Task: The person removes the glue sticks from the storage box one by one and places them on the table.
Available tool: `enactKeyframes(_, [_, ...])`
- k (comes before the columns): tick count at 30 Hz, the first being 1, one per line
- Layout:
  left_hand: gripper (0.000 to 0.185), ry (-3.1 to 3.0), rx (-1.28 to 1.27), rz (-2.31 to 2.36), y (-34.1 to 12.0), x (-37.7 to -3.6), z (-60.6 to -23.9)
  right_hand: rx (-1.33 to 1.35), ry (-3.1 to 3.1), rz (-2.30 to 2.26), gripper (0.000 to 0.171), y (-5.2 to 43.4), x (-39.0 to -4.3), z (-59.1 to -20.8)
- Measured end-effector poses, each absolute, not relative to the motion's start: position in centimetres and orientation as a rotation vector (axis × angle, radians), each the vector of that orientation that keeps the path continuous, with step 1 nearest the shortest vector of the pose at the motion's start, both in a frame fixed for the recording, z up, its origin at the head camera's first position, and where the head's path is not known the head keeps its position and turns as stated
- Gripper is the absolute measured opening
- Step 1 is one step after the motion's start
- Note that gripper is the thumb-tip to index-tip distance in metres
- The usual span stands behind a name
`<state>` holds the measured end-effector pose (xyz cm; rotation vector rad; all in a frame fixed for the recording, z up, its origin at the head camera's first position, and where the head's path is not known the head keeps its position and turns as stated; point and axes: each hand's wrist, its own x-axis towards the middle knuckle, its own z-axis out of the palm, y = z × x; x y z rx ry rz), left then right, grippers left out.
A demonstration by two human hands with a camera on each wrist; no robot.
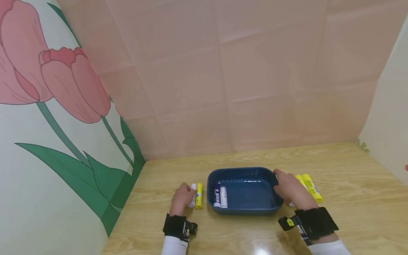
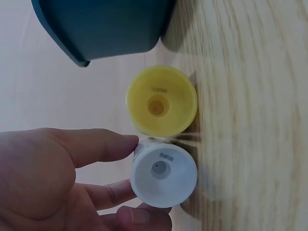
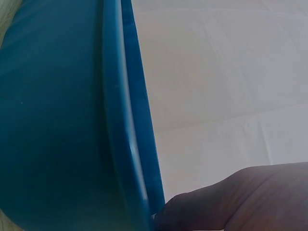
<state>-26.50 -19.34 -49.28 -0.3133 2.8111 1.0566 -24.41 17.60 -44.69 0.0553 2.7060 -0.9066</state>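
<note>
My left hand (image 1: 182, 198) pinches a white glue stick (image 2: 163, 175) between thumb and fingers. The stick lies on the table, its round end facing the left wrist camera. Right beside it is a yellow glue stick (image 1: 199, 196), between it and a dark blue rectangular tray (image 1: 245, 211). At the tray's right end, my right hand (image 1: 291, 189) grips the rim, thumb at the edge in the right wrist view. Inside the tray, at its left end, lie a dark purple and white glue stick (image 1: 217, 196) and a white glue stick (image 1: 224, 197).
Two yellow glue sticks (image 1: 312, 188) lie right of the tray, one partly hidden behind my right hand. A small white end pokes out below that hand. Behind the wooden table (image 1: 165, 170) hangs a pinkish sheet (image 1: 242, 81); a tulip-painted wall (image 1: 63, 134) stands left.
</note>
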Motion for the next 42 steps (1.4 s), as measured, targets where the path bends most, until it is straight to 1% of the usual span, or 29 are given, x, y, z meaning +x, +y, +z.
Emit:
enactKeyframes(7, [0.032,2.777,-0.335,1.065,-19.3,-26.8,-49.3,0.047,2.717,-0.889,0.061,17.6,-24.4,-44.3])
enactKeyframes(13, [0.031,2.798,-0.358,1.058,-19.4,-26.6,-49.0,0.039,2.73,-0.874,0.06,17.6,-24.4,-44.4])
enactKeyframes(18, [0.034,2.839,-0.408,1.027,-19.3,-26.8,-48.7,0.026,2.744,-0.865,0.06,17.6,-24.5,-44.5])
enactKeyframes(22, [0.036,2.958,-0.366,0.962,-18.6,-26.7,-47.9,0.029,2.744,-0.869,0.06,17.7,-24.5,-44.5])
enactKeyframes(26, [0.034,3.085,-0.255,0.889,-16.5,-25.9,-46.4,0.038,2.733,-0.864,0.061,17.7,-24.4,-44.6])
enactKeyframes(32, [0.033,3.2,-0.006,0.839,-12.5,-24.6,-45.1,0.011,2.76,-0.858,0.06,17.8,-24.4,-44.7])
enactKeyframes(36, [0.033,3.143,0.161,0.918,-11.0,-24.1,-45.4,0.0,2.763,-0.869,0.059,17.8,-24.5,-44.7])
enactKeyframes(39, [0.033,3.052,0.231,0.99,-10.4,-23.9,-45.9,0.013,2.749,-0.88,0.059,17.8,-24.4,-44.8])
enactKeyframes(42, [0.028,3.061,0.258,0.971,-10.1,-23.9,-46.3,0.017,2.737,-0.901,0.059,17.6,-24.3,-45.0])
